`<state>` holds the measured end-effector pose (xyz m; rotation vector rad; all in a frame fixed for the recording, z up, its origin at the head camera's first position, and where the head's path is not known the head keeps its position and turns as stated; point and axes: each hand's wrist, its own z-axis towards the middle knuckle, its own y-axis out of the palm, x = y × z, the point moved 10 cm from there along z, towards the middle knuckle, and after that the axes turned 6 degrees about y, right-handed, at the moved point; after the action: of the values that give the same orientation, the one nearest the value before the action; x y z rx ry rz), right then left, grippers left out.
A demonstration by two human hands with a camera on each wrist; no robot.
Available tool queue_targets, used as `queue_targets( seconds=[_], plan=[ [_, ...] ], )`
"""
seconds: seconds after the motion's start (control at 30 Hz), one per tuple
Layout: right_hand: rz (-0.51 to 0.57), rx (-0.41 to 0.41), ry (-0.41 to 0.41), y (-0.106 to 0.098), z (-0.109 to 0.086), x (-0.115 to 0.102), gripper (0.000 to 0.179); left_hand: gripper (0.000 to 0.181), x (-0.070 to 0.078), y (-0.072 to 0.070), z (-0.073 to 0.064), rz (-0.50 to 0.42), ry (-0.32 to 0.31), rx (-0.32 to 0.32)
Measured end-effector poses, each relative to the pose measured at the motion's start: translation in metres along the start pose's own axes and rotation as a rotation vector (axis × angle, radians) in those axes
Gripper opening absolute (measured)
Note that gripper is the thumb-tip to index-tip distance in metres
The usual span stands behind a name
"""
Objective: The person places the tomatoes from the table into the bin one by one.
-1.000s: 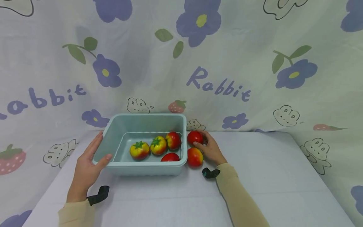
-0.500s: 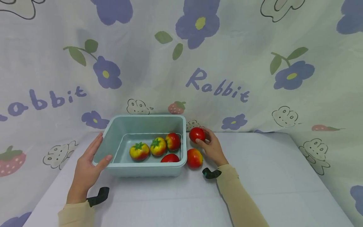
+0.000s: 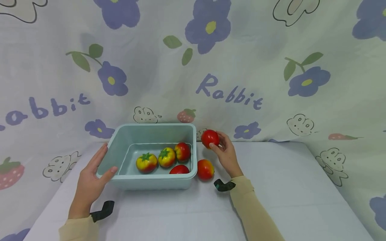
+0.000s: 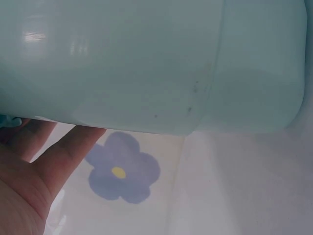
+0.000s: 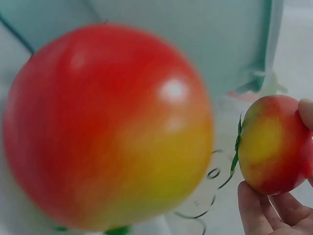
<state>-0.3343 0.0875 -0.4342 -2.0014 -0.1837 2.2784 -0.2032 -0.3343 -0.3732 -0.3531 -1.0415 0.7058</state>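
Note:
My right hand (image 3: 227,155) holds a red tomato (image 3: 210,139) between thumb and fingers, raised off the table just right of the pale blue plastic box (image 3: 150,176). In the right wrist view that tomato (image 5: 274,147) shows a yellow patch and green leaves. My left hand (image 3: 91,180) rests against the box's left side, fingers extended, thumb at the front left rim. A second red-yellow tomato (image 3: 205,169) lies on the table against the box's right side, below my right hand. Inside the box sit several tomatoes, among them a yellow-red one (image 3: 146,163).
The white-covered table (image 3: 289,190) extends to the right and in front of the box. Close behind the box hangs a cloth (image 3: 163,73) printed with flowers and rabbits. Each wrist wears a black camera mount, such as the left mount (image 3: 103,211).
My right hand has lifted the tomato from the table beside the box and raised it a little. My left hand has stayed at the box; the other tomatoes have not moved.

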Motion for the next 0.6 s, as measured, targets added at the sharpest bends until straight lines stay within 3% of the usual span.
queue_targets(
  seconds=[0.6],
  plan=[
    [0.097,-0.045,-0.154,0.003,-0.023,-0.062,0.062,0.076,0.001,0.0,-0.001,0.011,-0.009,-0.003]
  ],
)
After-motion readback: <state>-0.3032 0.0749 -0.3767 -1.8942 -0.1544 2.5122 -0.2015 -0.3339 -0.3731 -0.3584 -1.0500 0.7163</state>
